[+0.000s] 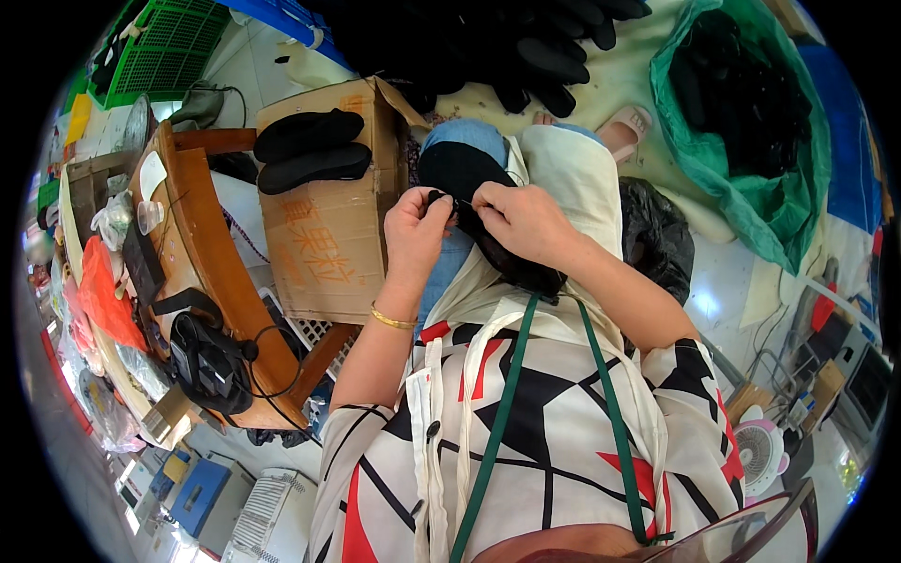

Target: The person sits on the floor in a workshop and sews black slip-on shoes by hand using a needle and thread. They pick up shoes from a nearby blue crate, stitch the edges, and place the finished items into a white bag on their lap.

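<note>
A black cloth shoe (462, 167) lies sole-up or on its side across my lap, over the blue jeans; which way it faces I cannot tell. My left hand (415, 230) is closed, thumb and finger pinching a dark edge of it. Close by on the right, my right hand (526, 221) is closed in a pinch over the same shoe; whatever sits between those fingertips is too small to make out. Dark material hangs below my right hand onto the pale apron (572, 178).
A pair of black shoes (314, 155) rests on a cardboard box (319, 249) to the left. Beside it stands a wooden stool (221, 281) with a black strapped item. Many black shoes (554, 61) are heaped ahead. A green sack (671, 122) and a black bag (657, 230) stand right.
</note>
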A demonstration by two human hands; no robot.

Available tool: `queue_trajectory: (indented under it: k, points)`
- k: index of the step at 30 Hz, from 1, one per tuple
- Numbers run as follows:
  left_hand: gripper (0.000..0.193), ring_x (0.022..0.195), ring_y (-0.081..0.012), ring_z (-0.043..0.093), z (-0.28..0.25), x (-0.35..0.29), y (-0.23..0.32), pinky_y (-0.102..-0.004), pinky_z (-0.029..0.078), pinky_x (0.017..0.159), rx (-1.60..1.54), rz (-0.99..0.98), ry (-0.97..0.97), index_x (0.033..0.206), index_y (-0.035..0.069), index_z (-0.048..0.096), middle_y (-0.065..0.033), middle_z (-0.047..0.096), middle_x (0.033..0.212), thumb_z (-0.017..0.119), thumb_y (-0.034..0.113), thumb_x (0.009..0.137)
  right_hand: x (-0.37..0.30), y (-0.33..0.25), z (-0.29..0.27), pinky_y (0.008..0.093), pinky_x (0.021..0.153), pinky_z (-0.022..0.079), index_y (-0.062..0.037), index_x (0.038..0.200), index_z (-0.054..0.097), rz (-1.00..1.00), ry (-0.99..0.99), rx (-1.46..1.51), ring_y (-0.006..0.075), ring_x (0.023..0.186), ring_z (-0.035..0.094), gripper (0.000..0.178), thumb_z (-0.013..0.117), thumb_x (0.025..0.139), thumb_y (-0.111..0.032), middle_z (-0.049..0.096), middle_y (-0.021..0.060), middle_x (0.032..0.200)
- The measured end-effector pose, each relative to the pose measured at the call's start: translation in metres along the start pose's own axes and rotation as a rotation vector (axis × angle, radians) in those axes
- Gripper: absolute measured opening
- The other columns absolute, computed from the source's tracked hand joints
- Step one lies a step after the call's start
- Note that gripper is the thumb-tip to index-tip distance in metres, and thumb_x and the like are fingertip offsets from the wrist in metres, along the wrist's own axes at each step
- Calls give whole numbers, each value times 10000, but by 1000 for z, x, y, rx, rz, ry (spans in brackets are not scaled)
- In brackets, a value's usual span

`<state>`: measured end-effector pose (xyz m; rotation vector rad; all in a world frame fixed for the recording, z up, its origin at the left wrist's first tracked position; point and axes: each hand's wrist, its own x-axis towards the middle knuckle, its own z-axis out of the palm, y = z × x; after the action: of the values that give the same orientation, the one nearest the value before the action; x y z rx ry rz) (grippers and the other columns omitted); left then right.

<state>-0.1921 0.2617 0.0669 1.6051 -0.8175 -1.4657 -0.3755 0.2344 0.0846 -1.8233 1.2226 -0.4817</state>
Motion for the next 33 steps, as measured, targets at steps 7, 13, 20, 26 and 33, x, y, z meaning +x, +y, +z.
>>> queue_trajectory:
  k: [7, 13, 20, 26, 33]
  points:
    - [115, 648, -89, 607, -5, 4, 6, -224, 482, 581, -51, -109, -60, 917, 42, 642, -20, 655, 764, 637, 156, 899, 0, 7, 6, 471, 642, 494, -99, 951, 600, 8, 7, 97, 379, 715, 636, 90, 557, 905, -163, 653, 166, 745]
    - [117, 630, -87, 607, -10, 9, 13, -218, 491, 578, -52, -159, -161, 924, 52, 655, -27, 661, 761, 624, 163, 905, 2, 4, 9, 484, 627, 488, -106, 964, 586, 23, 8, 11, 387, 711, 634, 101, 543, 927, -189, 647, 169, 737]
    - [115, 626, -76, 608, -13, 9, 15, -206, 489, 564, -57, -143, -180, 919, 57, 660, -22, 661, 758, 614, 162, 909, 8, 3, -5, 474, 599, 489, -105, 964, 603, -87, -78, -183, 375, 699, 635, 86, 550, 914, -150, 661, 145, 757]
    - [116, 618, -68, 599, -14, 9, 15, -196, 471, 557, -33, -123, -193, 903, 62, 657, -15, 657, 758, 611, 168, 912, 11, 0, -10, 482, 593, 481, -104, 907, 605, -123, -50, -133, 365, 689, 638, 84, 548, 893, -163, 644, 147, 703]
    - [110, 620, -71, 580, -17, 12, 12, -206, 460, 570, -61, -170, -229, 908, 81, 641, -5, 640, 749, 585, 174, 926, 7, 5, 2, 448, 609, 494, -111, 995, 598, -82, -26, -76, 370, 717, 634, 89, 572, 916, -142, 657, 146, 782]
